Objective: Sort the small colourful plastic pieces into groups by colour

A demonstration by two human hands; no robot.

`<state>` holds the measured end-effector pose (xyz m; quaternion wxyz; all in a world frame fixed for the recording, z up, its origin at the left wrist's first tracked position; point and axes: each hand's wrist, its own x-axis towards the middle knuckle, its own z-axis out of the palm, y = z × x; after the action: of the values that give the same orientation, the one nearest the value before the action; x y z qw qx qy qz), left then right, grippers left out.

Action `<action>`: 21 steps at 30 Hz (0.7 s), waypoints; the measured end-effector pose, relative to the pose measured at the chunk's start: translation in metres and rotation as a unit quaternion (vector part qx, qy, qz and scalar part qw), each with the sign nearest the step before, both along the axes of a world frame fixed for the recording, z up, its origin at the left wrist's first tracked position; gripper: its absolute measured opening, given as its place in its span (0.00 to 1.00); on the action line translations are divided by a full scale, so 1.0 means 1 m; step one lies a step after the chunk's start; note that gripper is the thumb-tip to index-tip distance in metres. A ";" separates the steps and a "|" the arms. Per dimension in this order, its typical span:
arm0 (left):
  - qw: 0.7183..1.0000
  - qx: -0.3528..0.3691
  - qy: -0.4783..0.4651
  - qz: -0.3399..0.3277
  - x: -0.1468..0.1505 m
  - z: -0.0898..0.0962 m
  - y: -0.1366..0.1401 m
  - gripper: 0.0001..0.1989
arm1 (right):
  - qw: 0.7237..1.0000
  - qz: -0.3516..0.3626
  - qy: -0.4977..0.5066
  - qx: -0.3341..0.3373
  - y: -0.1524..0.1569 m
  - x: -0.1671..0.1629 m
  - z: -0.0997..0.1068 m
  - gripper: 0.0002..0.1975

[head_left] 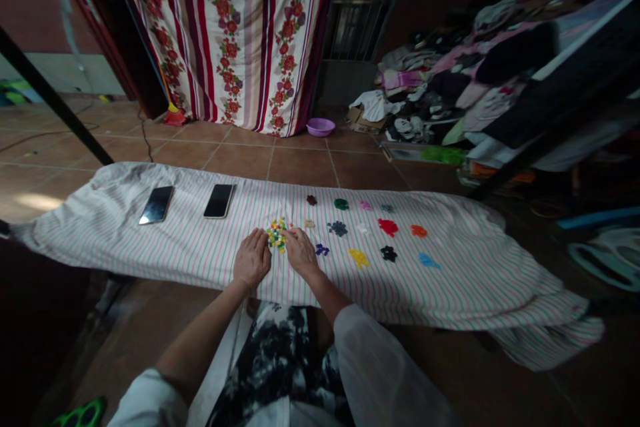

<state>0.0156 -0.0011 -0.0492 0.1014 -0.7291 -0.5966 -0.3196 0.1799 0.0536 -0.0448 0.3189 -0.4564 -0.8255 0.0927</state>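
Observation:
A pile of small mixed pieces (pixel 276 235), mostly yellow, green and white, lies on the striped cloth (pixel 200 260) between my hands. My left hand (pixel 253 257) rests flat against the pile's left side, fingers stretched forward. From the right, my right hand (pixel 301 253) reaches in with its index finger extended onto the pieces; its thumb is hidden, and no held piece shows. Close to that hand are a dark purple group (pixel 322 250) and a beige group (pixel 309 223). Farther right lie a grey group (pixel 337 229) and a yellow group (pixel 359 257).
More colour groups include red (pixel 388 227), black (pixel 389 253), orange (pixel 419 231), blue (pixel 429 260), green (pixel 341 203) and brown (pixel 311 200). Two phones, one left (pixel 157 205) and one nearer (pixel 219 201), lie leftward. Beyond are a purple basin (pixel 321 127) and heaped clothes (pixel 430 80).

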 end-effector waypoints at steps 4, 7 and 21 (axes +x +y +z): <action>0.999 -0.019 0.027 0.012 0.002 0.003 0.001 0.20 | 1.000 0.002 0.029 0.001 0.000 0.001 -0.001 0.17; 0.997 -0.054 0.052 0.009 0.002 0.008 0.001 0.21 | 0.999 0.012 0.040 0.003 0.001 0.002 -0.002 0.16; 0.998 -0.048 -0.001 -0.031 -0.001 0.010 -0.003 0.17 | 0.997 0.028 0.066 -0.008 0.004 0.004 -0.007 0.17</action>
<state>0.0147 -0.0038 -0.0387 0.0554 -0.7508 -0.5887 -0.2943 0.1840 0.0575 -0.0514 0.3660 -0.4287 -0.8143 0.1383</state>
